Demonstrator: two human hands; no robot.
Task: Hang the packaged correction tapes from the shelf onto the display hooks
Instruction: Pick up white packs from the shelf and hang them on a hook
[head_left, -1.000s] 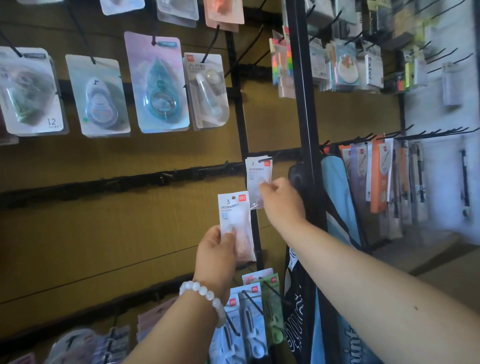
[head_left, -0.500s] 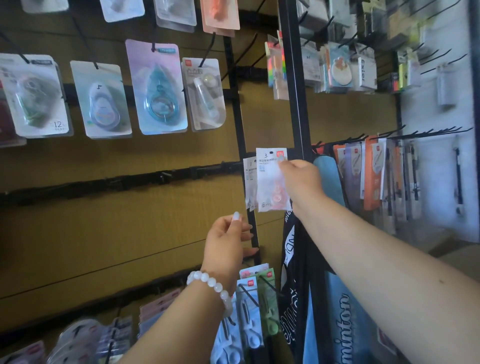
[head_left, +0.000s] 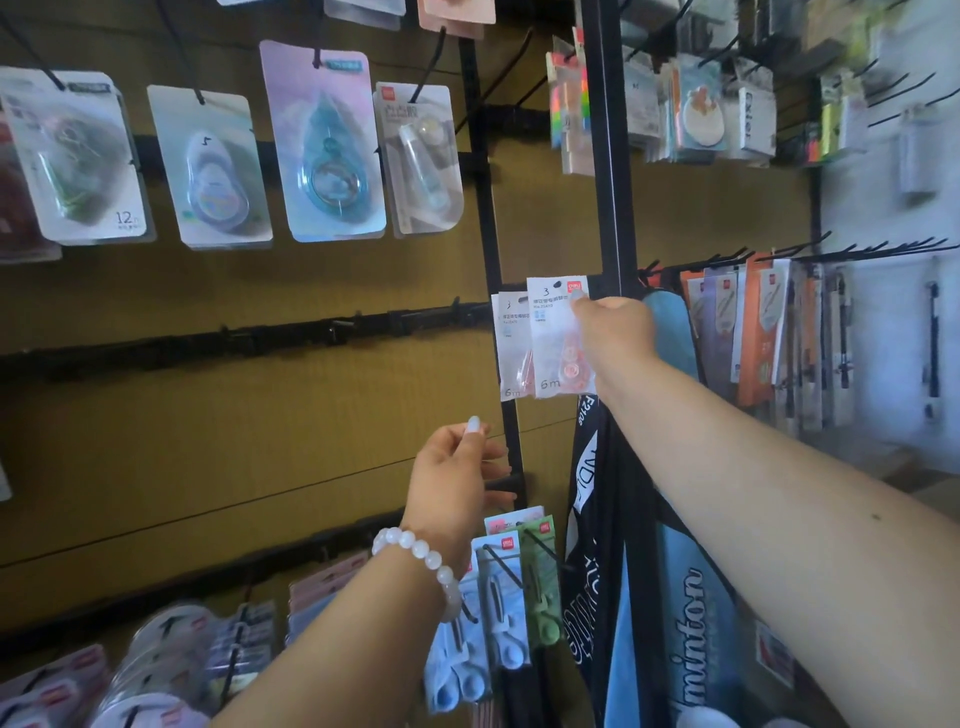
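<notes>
My right hand pinches the upper right corner of a small white correction tape packet marked "6 m", holding it up at the middle rail by the black upright post. Its hang hole sits level with the hook; whether the hook passes through it I cannot tell. A second identical packet hangs just behind and to its left. My left hand, with a white bead bracelet on the wrist, hovers below with fingers loosely spread and nothing in it.
Larger blister-packed correction tapes hang on the upper row. The middle black rail carries bare hooks to the left. More packets hang below my left hand. A blue and black bag hangs on the post; pens hang at right.
My left hand passed the packet to my right hand, which lifted it to the hook in front of the packet hanging there. My left hand dropped away and is empty now.
</notes>
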